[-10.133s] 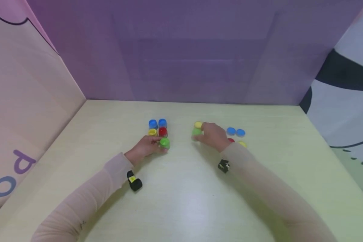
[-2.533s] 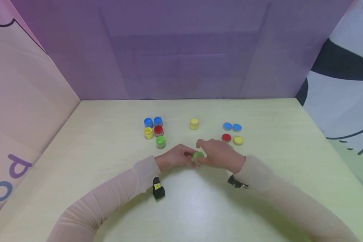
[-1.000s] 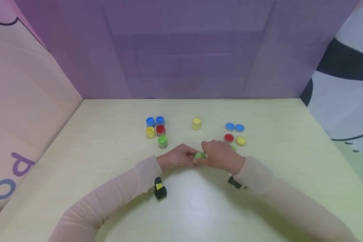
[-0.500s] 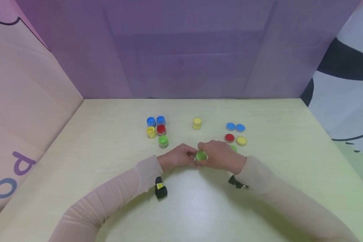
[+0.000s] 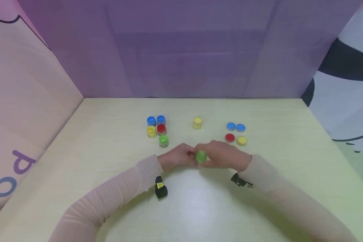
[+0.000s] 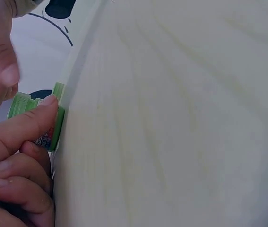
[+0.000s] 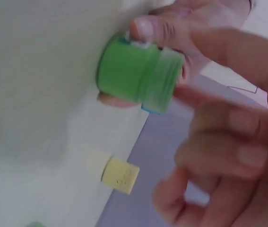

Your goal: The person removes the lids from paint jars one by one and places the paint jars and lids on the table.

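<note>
My left hand (image 5: 179, 156) pinches a small green jar (image 7: 124, 68) between thumb and fingers, close over the table. A ridged green lid (image 7: 163, 80) sits on the jar's mouth. My right hand (image 5: 224, 155) is around the lid in the head view. From the right wrist, its fingers (image 7: 223, 127) are loosely bent beside the lid, with a gap between. The left wrist view also has the right hand (image 6: 1, 66) just above the lid, apart from it. Part of the jar's label is covered by the left fingers.
On the left stand open jars: two blue jars (image 5: 151, 121), a yellow jar (image 5: 151, 131), a red jar (image 5: 161, 129) and a green jar (image 5: 163, 140). A lidded yellow jar (image 5: 197, 123) stands mid-table. To the right lie blue lids (image 5: 231, 126), a red lid (image 5: 230, 137) and a yellow lid (image 5: 242, 140).
Ten seconds ago the hands were apart, the left at the other green jar; since then they came together around this one. Lately the right hand shifted on the lid and now covers the loose green lid.
</note>
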Available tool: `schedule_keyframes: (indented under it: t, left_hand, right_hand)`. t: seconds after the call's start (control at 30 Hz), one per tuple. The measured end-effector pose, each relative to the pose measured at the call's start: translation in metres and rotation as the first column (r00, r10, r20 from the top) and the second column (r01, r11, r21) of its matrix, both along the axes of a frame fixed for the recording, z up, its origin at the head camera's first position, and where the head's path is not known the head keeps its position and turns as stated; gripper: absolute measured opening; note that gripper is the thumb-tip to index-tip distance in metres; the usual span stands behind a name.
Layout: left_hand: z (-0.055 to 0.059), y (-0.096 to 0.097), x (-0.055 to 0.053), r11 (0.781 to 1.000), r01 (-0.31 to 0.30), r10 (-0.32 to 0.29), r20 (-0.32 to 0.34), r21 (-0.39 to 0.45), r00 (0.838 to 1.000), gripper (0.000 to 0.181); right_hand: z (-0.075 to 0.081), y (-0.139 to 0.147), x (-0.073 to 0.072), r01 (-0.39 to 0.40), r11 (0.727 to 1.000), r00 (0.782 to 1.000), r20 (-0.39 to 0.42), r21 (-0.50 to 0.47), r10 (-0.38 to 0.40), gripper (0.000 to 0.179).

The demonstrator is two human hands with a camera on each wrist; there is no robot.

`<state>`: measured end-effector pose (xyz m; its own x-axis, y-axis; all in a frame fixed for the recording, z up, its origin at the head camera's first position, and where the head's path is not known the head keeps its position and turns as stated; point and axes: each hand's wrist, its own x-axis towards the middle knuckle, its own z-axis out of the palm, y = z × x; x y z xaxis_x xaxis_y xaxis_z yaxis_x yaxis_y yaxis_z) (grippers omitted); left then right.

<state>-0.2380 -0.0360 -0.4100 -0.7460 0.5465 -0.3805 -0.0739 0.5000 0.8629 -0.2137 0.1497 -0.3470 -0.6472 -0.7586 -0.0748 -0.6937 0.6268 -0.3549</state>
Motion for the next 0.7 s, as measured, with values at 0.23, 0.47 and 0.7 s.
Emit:
schedule_keyframes:
  t: [0.23,0.47,0.7]
  left_hand:
    - [0.000,0.003,-0.001,1.000,-0.020,0.019,0.024,0.012,1.000,0.027]
    - [0.002,0.002,0.002,0.999,0.001,-0.002,0.010,0.042,1.000,0.028]
    - [0.003,-0.001,0.004,0.999,0.007,-0.007,0.003,0.034,1.000,0.028]
  right_hand:
    - [-0.007,-0.007,0.006,0.296,0.953,0.955,-0.033,0.055,-0.295,0.043]
    - [-0.008,-0.011,0.009,0.364,0.927,0.930,0.012,0.089,-0.367,0.039]
    - [-0.006,-0.011,0.009,0.327,0.943,0.945,0.010,0.058,-0.328,0.031]
